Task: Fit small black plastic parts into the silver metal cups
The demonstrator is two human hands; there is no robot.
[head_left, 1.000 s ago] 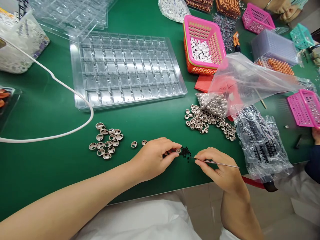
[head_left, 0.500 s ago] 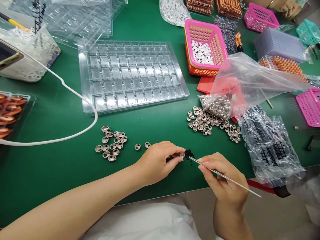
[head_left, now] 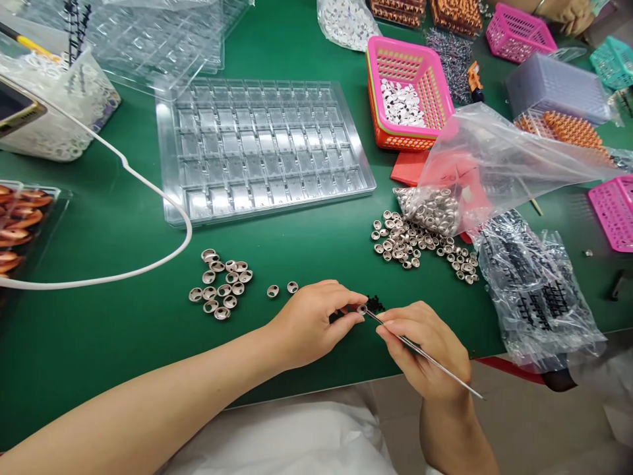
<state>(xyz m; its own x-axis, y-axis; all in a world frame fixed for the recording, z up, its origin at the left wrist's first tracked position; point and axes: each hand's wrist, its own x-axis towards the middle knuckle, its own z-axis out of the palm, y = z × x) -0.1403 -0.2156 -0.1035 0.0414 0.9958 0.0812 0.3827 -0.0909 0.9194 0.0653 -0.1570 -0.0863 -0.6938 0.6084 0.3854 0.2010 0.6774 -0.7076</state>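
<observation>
Between thumb and fingertips, my left hand (head_left: 316, 320) pinches a small silvery metal cup (head_left: 362, 309) just above the green table. My right hand (head_left: 430, 349) grips a thin metal rod-like tool (head_left: 435, 365), perhaps tweezers; its tip reaches the cup. Whether the tip carries anything is too small to tell. Just behind the fingertips lies a little heap of tiny black pieces (head_left: 376, 303). Two loose metal cups (head_left: 273, 291) rest left of my left hand, and a group of similar cups (head_left: 224, 289) sits farther left. A larger spread of cups (head_left: 400, 241) lies beyond my right hand.
A clear compartment tray (head_left: 267, 148) lies behind my hands. Stacked baskets (head_left: 440, 99) hold white pieces. A plastic bag of metal cups (head_left: 430, 208) and a bag of black parts (head_left: 539, 290) are at right. A white cable (head_left: 163, 191) loops across the left. Another person's hand (head_left: 573, 14) shows far right.
My right hand has moved left, bringing the tool's tip from the black heap to the metal cup. My left hand stays nearly in place, still holding the cup.
</observation>
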